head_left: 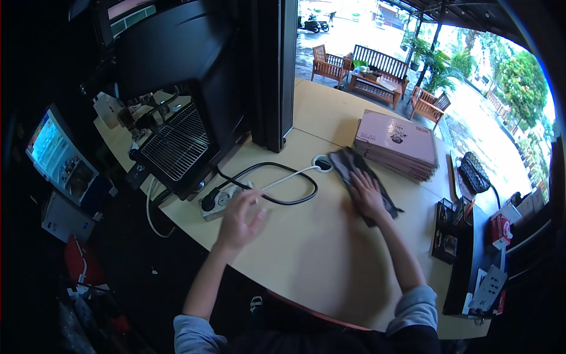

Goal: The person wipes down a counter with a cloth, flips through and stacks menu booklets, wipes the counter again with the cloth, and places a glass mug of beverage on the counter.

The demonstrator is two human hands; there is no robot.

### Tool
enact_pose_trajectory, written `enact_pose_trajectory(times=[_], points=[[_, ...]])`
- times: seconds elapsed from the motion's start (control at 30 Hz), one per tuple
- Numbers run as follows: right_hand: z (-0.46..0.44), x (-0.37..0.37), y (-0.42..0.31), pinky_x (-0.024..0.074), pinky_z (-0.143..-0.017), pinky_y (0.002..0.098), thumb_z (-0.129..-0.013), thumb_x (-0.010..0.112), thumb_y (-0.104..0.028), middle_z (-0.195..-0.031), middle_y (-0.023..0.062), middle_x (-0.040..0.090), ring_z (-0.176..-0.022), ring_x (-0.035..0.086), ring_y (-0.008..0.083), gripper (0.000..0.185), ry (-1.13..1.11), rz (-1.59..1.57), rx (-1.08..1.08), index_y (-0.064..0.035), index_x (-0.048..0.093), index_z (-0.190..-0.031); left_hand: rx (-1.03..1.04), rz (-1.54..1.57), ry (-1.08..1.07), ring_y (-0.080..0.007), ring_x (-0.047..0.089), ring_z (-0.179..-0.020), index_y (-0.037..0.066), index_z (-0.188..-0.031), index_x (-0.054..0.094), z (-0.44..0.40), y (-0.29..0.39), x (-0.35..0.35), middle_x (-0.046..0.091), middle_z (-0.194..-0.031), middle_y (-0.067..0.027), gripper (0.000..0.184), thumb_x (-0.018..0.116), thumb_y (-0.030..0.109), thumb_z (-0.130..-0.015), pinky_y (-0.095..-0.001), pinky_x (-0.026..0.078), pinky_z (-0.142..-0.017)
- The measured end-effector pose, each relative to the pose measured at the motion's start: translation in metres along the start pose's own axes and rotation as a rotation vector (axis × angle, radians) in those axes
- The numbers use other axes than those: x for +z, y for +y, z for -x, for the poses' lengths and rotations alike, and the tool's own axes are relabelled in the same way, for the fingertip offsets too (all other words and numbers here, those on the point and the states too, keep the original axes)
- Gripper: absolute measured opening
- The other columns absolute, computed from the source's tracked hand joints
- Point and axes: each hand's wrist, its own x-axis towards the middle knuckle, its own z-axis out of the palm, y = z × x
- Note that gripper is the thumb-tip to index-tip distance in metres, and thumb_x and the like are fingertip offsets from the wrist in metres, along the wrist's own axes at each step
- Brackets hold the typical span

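Observation:
My right hand (368, 194) lies flat, fingers stretched out, on a dark cloth (381, 199) spread over the pale tabletop (306, 248). The cloth's far end lies beside a round cable hole (322, 163). My left hand (237, 223) is raised at the near left edge of the table, thumb apart from the partly bent fingers, with nothing visible in it. Just behind its fingers is a power strip (219, 202) with a black plug in it. A white cable (289, 176) runs from there to the hole. A looped black cable (316, 190) lies around it.
A stack of menus (396, 141) stands at the back right. Along the right side are a black organizer (446, 230), a tissue box (500, 231) and a black woven case (473, 172). A dark machine with a wire rack (177, 143) and a black post (272, 76) stand left.

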Motion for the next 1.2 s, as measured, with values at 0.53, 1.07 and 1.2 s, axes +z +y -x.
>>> enact_pose_trajectory(times=[0.53,1.07,1.2], points=[[0.081,0.013,-0.164,0.0114,-0.107,0.0552,-0.090,0.040,-0.037,-0.144,0.0184,0.022,-0.134,0.017,0.0352,0.057,-0.057,0.075,0.095,-0.0026,0.031,-0.135,-0.360,-0.265,-0.451,-0.0384,0.055,-0.104,0.011,-0.135,0.028,-0.033,-0.069,-0.086,0.057,-0.110,-0.0240,0.096,0.079,0.033,-0.057,-0.0421,0.043,-0.092],[-0.080,0.078,-0.231,0.0116,-0.104,0.0616,-0.085,0.042,-0.041,-0.138,0.0162,0.036,-0.128,0.031,0.0347,0.061,0.011,0.179,0.099,-0.0077,0.034,-0.135,-0.263,-0.121,-0.505,-0.0399,0.052,-0.108,0.010,-0.135,0.027,-0.072,-0.068,-0.108,0.051,-0.116,-0.0295,0.092,0.077,0.031,-0.061,-0.0410,0.042,-0.093],[-0.039,0.099,-0.318,0.0139,-0.104,0.0576,-0.083,0.046,-0.029,-0.129,0.0118,0.046,-0.126,0.033,0.0341,0.045,-0.039,0.169,-0.519,-0.0099,0.049,-0.123,-0.262,-0.128,-0.557,-0.0401,0.052,-0.107,0.008,-0.136,0.025,-0.077,-0.066,-0.106,0.052,-0.115,-0.0294,0.094,0.077,0.032,-0.061,-0.0420,0.041,-0.093]])
